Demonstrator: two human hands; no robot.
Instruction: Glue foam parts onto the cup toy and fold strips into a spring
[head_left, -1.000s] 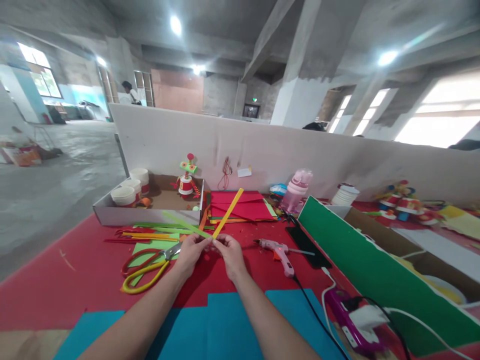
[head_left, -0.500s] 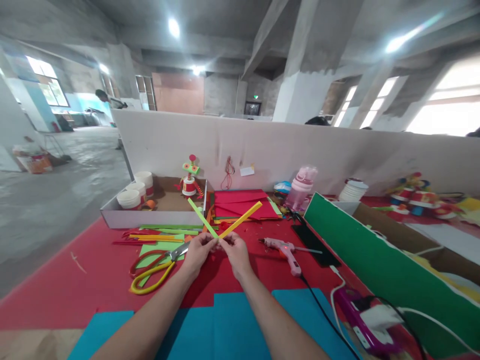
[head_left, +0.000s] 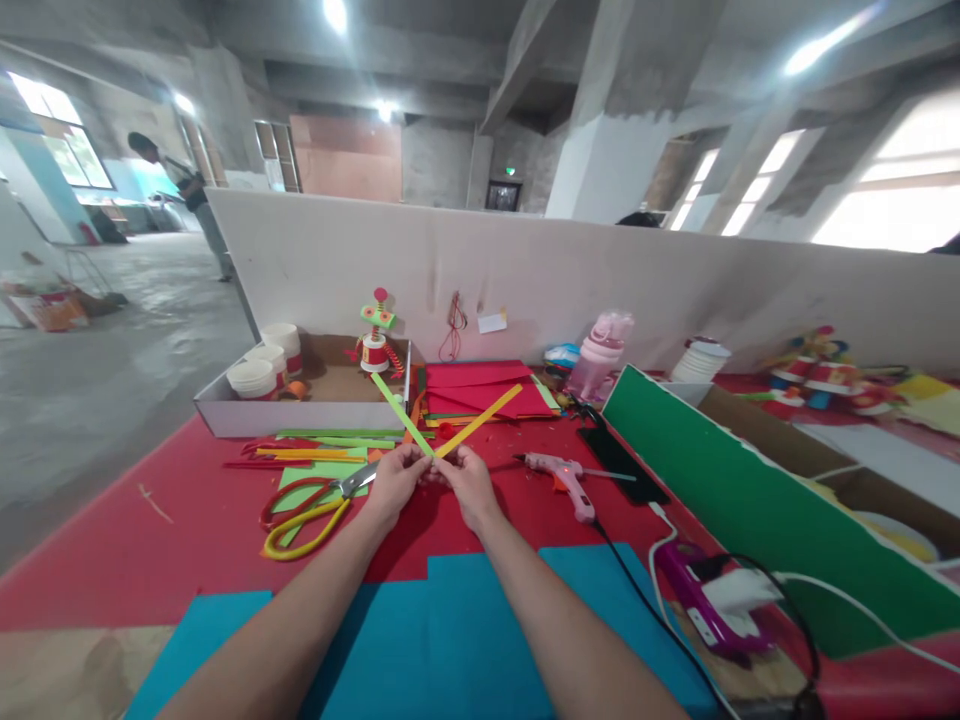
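My left hand (head_left: 397,482) pinches the near end of a green paper strip (head_left: 401,412). Close beside it, my right hand (head_left: 466,482) pinches the near end of a yellow paper strip (head_left: 480,420). Both strips meet at my fingertips and spread away from me in a V. Left of my hands lie scissors (head_left: 341,497) with one red and one yellow handle loop, partly over light green paper (head_left: 300,490). To the right, a pink glue gun (head_left: 564,478) rests on the red table with a small light glowing.
Blue sheets (head_left: 382,640) cover the near edge. Behind are a shallow box (head_left: 300,418) with paper cups (head_left: 252,378), a paper-cup robot figure (head_left: 374,350), and red paper (head_left: 480,385). On the right stand a green panel (head_left: 712,500) and a purple power strip (head_left: 712,600). A person (head_left: 180,185) stands beyond the partition.
The view has tilted slightly, so the table things sit higher in the picture. My hands keep the two strips together at their ends. The person at far left shows more fully.
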